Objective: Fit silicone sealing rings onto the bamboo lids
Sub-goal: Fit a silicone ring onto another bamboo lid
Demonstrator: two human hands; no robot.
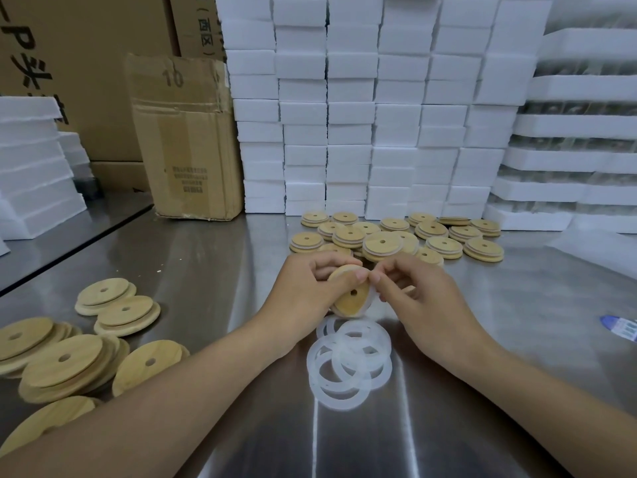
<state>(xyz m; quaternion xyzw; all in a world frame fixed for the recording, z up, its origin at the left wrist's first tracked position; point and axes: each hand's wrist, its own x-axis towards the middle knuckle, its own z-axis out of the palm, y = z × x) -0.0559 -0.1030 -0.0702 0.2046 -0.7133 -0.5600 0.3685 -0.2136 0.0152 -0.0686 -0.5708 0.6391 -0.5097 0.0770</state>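
Two hands, one lid: above the middle of the table [448, 426], just beyond a loose heap of silicone sealing rings [344, 399], a bamboo lid [348, 298] held tilted, face and centre hole turned toward the camera, presumably to keep the rim in sight. Left hand [310, 281] cupping the lid from the left, grip curled round its upper edge, serving as the steadying clamp. Right hand [413, 291] at the lid's right edge, grip narrow, thumb and forefinger pinching a translucent ring [371, 300] lying round the lower right of the rim; upper stretch seemingly not yet seated. Fingertips of both hands nearly touching at the lid's upper right edge, likely for walking the ring round bit by bit.

Spare rings lying directly under the hands, toward the near edge, within reach of either grip. Bare lids [69, 360] spread by the table's left edge and near-left corner, apparently the waiting stock. Heap of lids [396, 239] toward the far edge, pale bands showing at their rims, apparently the finished pile, set apart from the work. Behind it, along the far edge, stacked white foam blocks [362, 115]; a worn cardboard box [186, 143] at the far left. Blue-and-white packet [620, 327] at the right edge, purpose unclear.

Judged from the piles: task well under way, many lids left. Risk in hand: a twisted ring, or one popping off the opposite side under stretch.
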